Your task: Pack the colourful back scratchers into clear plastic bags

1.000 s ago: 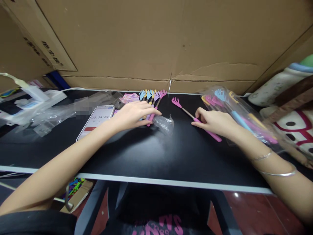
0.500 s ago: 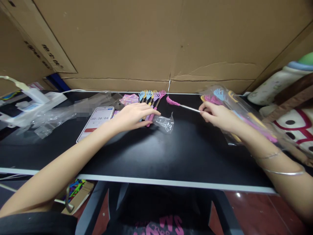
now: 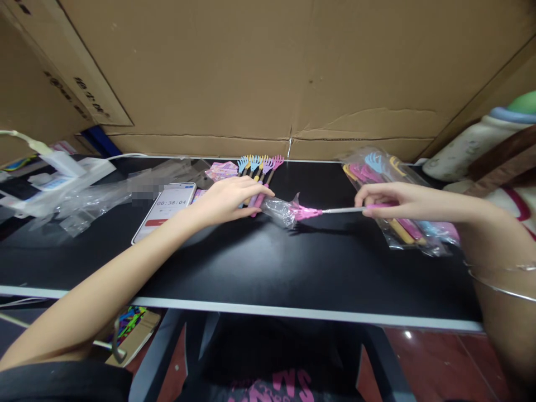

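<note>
My right hand (image 3: pixel 389 202) pinches the pink end of a back scratcher (image 3: pixel 341 211) with a silver shaft and pink claw head. The scratcher lies nearly level, its claw pointing left at the edge of a small clear plastic bag (image 3: pixel 280 213). Whether the claw tips are inside the bag, I cannot tell. My left hand (image 3: pixel 230 200) holds the bag's left end under its fingers, over the handles of a row of back scratchers (image 3: pixel 262 164) with blue, yellow, purple and pink heads. That hand hides most of those handles.
On the right lies a larger clear bag of back scratchers (image 3: pixel 404 229). Left of my hands are a phone (image 3: pixel 165 204) showing a timer, crumpled plastic wrap (image 3: pixel 100 195) and a power strip (image 3: pixel 79 178). Cardboard (image 3: pixel 268 72) stands behind the table; a bottle (image 3: pixel 464 142) stands far right.
My right hand has moved right and slightly down, its back scratcher now level, with the pink claw brought down to the small bag. My left hand stays in place.
</note>
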{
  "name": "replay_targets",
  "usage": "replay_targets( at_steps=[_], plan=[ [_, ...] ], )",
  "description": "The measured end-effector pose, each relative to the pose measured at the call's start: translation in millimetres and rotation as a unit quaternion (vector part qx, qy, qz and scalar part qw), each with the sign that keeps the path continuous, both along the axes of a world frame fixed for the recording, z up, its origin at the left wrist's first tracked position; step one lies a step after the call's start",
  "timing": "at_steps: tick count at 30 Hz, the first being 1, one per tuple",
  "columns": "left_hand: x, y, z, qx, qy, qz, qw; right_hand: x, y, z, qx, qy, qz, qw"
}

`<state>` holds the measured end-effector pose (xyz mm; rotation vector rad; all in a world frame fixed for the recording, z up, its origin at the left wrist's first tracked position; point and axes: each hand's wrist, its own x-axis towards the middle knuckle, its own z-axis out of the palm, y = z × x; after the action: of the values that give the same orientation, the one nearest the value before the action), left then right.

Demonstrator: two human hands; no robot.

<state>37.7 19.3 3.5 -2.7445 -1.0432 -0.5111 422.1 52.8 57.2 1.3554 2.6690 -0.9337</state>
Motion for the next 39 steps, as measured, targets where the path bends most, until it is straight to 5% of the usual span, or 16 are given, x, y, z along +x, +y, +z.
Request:
replay_targets(
  at_steps=[3, 6, 13, 39],
  plan=[
    [0, 0, 0.2, -0.004, 0.002, 0.006, 1.0, 2, -8, 5, -0.083, -0.035, -0.003, 0.996],
    [0, 0, 0.3, -0.007, 0.005, 0.002, 1.0, 0, -13, 8, -0.099, -0.026, -0.003, 0.995],
    [0, -1, 1.0, -0.005, 0.006, -0.004, 1.0, -5, -9, 5, 0.023, 0.027, 0.004, 0.999],
    [7, -5, -3.0, 0.01, 0.018, 0.04, 0.999, -34, -15, -17, 0.191, 0.014, -0.015, 0.981]
  ],
)
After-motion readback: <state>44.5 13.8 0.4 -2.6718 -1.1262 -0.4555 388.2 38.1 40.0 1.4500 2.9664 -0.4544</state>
